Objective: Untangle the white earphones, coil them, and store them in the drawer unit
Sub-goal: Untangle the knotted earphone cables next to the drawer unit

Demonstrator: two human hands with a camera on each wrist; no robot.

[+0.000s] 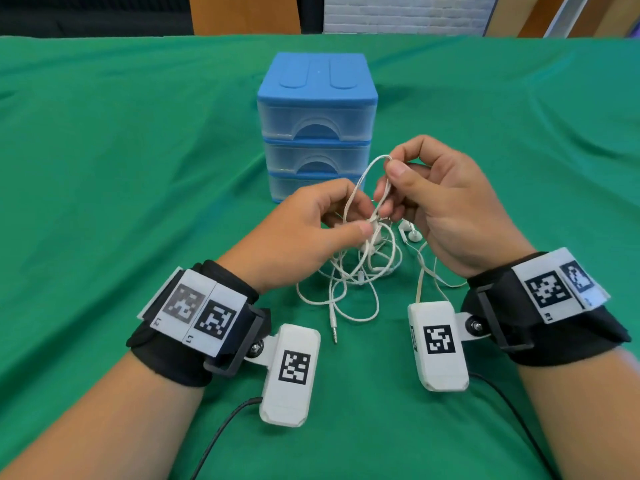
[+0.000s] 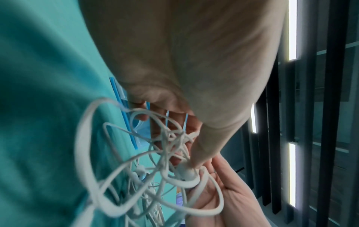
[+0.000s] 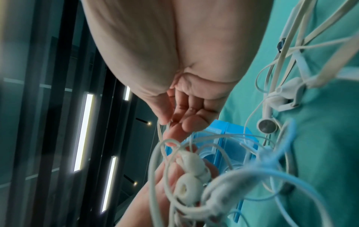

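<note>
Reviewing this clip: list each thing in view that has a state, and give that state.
white earphones: tangled, partly lifted, rest lying on the cloth
audio plug: loose on the cloth
drawer unit: upright, all three drawers closed
left hand: pinching the knot
right hand: pinching a raised cable loop
green cloth: spread, slightly wrinkled

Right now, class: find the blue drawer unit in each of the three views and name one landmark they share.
Head view: the blue drawer unit stands centre, beyond both hands.
Left wrist view: only slivers show mid-frame, behind the fingers and cable.
Right wrist view: it lies lower centre, behind cable loops.
Shared landmark: the green tablecloth, at left and at right in the wrist views.
</note>
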